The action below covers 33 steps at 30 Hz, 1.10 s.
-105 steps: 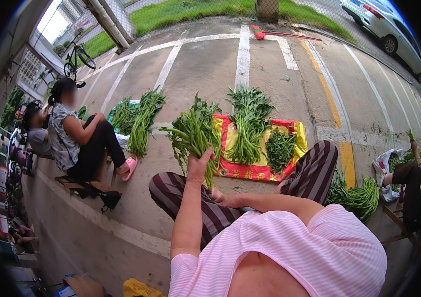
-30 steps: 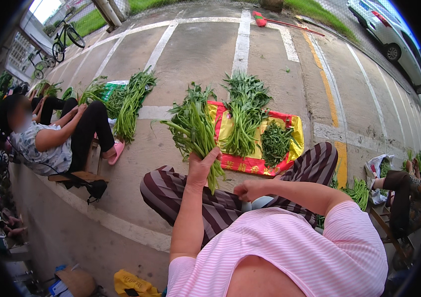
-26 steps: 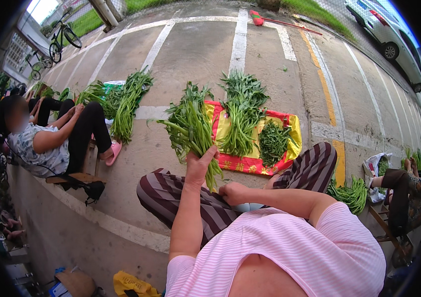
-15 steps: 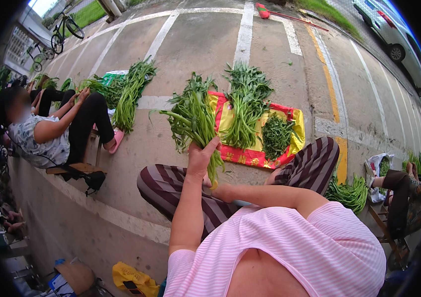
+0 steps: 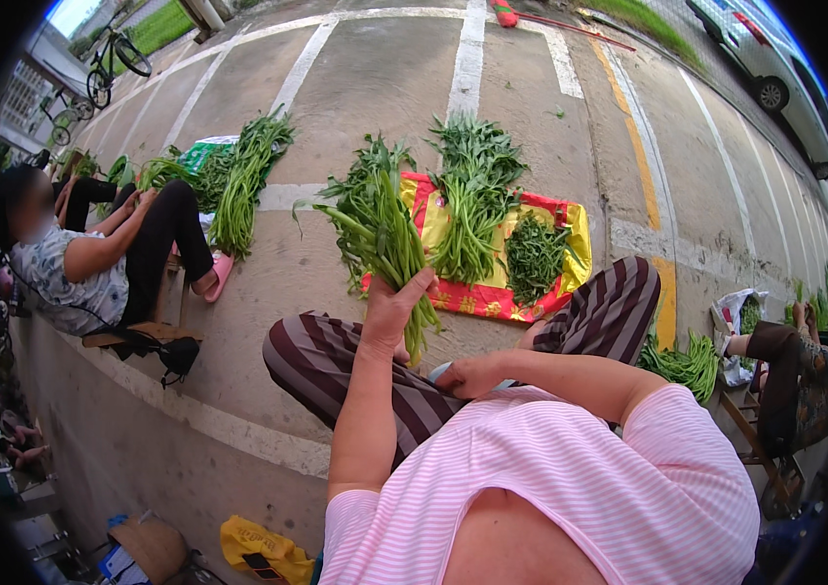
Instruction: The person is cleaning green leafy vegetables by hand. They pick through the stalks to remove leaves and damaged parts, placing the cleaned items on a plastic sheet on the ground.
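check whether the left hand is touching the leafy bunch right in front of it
Touching: the head view shows the left hand wrapped around the lower part of the leafy bunch, with cut ends sticking out below the grip.

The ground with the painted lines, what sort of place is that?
Probably an outdoor parking area. White lines and a yellow line are painted on the ground, a car stands at upper right, and a bicycle at upper left.
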Motion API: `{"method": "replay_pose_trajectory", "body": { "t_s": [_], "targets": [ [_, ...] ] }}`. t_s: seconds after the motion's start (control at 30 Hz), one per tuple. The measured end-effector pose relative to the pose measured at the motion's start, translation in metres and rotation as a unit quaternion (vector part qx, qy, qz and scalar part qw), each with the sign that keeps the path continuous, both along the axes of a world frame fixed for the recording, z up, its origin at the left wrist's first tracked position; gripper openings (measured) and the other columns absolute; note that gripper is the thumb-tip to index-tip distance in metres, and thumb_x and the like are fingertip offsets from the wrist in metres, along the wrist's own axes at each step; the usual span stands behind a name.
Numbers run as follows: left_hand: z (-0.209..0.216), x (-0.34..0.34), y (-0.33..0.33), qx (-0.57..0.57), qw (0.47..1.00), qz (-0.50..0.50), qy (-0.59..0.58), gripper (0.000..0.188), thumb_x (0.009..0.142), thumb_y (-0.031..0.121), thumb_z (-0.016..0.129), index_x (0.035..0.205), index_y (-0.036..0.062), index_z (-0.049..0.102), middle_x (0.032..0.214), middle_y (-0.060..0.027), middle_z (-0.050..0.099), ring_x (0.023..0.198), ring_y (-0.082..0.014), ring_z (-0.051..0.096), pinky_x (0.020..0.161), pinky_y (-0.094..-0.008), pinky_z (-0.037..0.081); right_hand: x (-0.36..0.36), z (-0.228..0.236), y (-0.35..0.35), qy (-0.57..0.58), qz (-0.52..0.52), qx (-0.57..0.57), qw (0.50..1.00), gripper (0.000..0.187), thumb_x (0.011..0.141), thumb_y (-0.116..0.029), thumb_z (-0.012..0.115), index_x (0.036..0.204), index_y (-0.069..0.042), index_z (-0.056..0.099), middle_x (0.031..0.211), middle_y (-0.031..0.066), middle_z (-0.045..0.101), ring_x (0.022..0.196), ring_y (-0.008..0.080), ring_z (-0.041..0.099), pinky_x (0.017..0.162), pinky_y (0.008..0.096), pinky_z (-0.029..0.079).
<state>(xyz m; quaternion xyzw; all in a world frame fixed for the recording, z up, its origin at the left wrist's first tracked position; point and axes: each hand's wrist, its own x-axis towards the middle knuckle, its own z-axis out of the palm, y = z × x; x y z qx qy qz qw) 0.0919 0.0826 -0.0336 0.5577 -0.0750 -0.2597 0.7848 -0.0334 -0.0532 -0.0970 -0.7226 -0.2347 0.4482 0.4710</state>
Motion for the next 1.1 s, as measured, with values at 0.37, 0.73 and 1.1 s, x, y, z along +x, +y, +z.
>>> {"method": "replay_pose_trajectory", "body": {
  "t_s": [0.37, 0.73, 1.1],
  "targets": [
    [-0.022, 0.008, -0.01, 0.037, 0.998, -0.008, -0.045, 0.031, 0.088, 0.006, 0.07, 0.118, 0.002, 0.062, 0.091, -0.0015, 0.067, 0.075, -0.01, 0.062, 0.067, -0.0254, 0.052, 0.043, -0.047, 0.014, -0.301, -0.054, -0.024, 0.952, 0.033, 0.08, -0.013, 0.062, 0.112, -0.013, 0.068, 0.099, 0.0136, 0.07, 0.093, 0.0333, 0.066, 0.082, 0.0424, 0.052],
    [-0.008, 0.003, -0.013, 0.137, 0.971, 0.036, -0.195, 0.021, 0.084, 0.012, 0.074, 0.101, 0.0013, 0.068, 0.093, -0.0079, 0.072, 0.081, -0.0161, 0.066, 0.072, -0.031, 0.052, 0.026, -0.067, 0.05, -0.193, 0.027, -0.154, 0.969, 0.026, 0.081, -0.018, 0.059, 0.103, -0.012, 0.071, 0.091, 0.0172, 0.069, 0.087, 0.0353, 0.068, 0.075, 0.0467, 0.054],
    [-0.027, 0.009, -0.02, 0.247, 0.888, 0.067, -0.382, 0.021, 0.081, 0.014, 0.073, 0.096, 0.002, 0.064, 0.085, -0.0172, 0.069, 0.08, -0.0381, 0.065, 0.068, -0.0425, 0.051, 0.014, -0.107, 0.065, -0.054, -0.129, -0.176, 0.974, 0.03, 0.084, -0.017, 0.055, 0.11, -0.009, 0.067, 0.107, 0.0189, 0.068, 0.101, 0.0355, 0.066, 0.085, 0.0438, 0.053]
  ]
}}
